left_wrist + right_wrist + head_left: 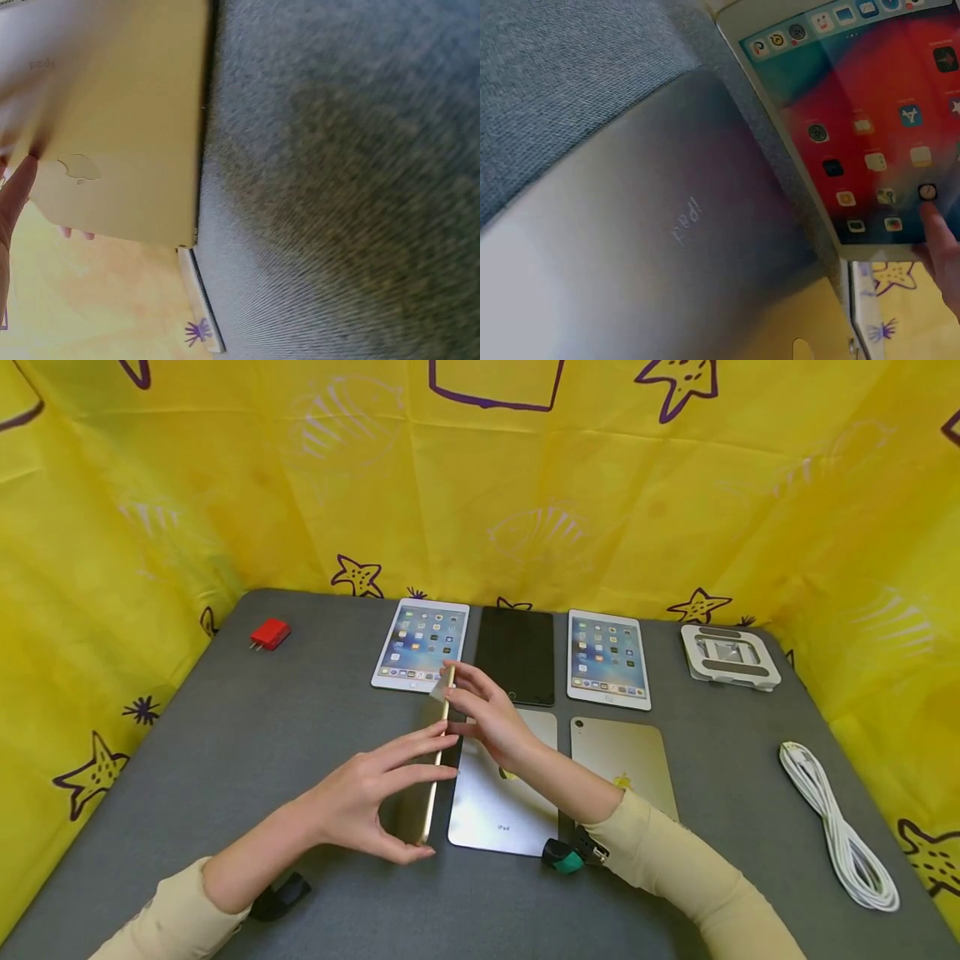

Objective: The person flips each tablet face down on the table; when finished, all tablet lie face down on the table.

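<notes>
A gold-backed tablet [432, 777] stands on its long edge between my two hands, tilted nearly upright. My left hand [367, 785] grips it along the upper edge, with the thumb low at the near corner and fingers reaching over. At the far end my right hand [491, 714] holds it with fingertips on the screen side. Its gold back with an apple logo [127, 195] fills much of the left wrist view. The lit screen [877, 97], red and teal with icons, faces the right wrist camera. Close beside it a silver tablet [498, 802] lies face down under my right forearm.
Along the back lie a white tablet [423, 643], a black-screened tablet [515, 652] and another white tablet [607, 656]. A gold tablet [626, 752] rests face down at right. Also there are a red plug adapter [270, 633], a white folded stand [731, 656] and a coiled white cable [836, 827].
</notes>
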### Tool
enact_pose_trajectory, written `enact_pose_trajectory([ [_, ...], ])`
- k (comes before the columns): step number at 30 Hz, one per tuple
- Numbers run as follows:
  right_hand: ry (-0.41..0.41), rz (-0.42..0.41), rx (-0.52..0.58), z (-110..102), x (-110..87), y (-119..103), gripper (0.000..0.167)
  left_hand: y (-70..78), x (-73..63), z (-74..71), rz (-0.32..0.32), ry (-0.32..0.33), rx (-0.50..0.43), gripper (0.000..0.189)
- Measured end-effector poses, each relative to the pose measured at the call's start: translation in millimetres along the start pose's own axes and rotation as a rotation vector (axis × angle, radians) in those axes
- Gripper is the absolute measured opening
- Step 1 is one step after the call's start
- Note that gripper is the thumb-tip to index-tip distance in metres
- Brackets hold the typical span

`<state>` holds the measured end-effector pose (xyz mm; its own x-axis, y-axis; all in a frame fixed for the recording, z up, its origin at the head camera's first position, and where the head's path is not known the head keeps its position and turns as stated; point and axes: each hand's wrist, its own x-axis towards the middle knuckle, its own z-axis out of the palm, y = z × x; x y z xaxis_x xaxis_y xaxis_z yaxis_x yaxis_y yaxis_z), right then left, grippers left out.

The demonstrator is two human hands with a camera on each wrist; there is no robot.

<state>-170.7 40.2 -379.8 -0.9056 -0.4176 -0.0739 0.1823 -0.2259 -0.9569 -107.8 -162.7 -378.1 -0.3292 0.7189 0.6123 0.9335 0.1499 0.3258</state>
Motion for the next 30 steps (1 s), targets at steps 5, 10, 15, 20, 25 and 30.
enact_pose_trajectory([
  [5,0.012,0.002,0.036,0.1,-0.6,1.1,0.048,-0.9,0.8,-1.3,0.021,-0.026,0.035,0.076],
  [10,0.014,0.016,0.084,-0.8,1.1,4.7,0.052,-1.8,-3.1,-1.9,0.000,-0.069,0.043,0.078],
  [15,0.030,0.043,0.109,-4.0,5.0,10.2,0.053,-3.4,-9.7,-1.8,-0.049,-0.133,0.063,0.079],
  [20,0.047,0.077,0.045,-9.4,9.3,18.8,0.054,-6.6,-17.6,-2.6,-0.157,-0.271,0.082,0.081],
  [25,0.068,0.112,-0.064,-11.8,12.6,26.7,0.057,-11.0,-25.6,-2.2,-0.204,-0.385,0.134,0.085],
  [30,0.074,0.126,-0.122,-11.4,15.4,33.9,0.057,-15.5,-30.5,-1.5,-0.188,-0.426,0.157,0.084],
])
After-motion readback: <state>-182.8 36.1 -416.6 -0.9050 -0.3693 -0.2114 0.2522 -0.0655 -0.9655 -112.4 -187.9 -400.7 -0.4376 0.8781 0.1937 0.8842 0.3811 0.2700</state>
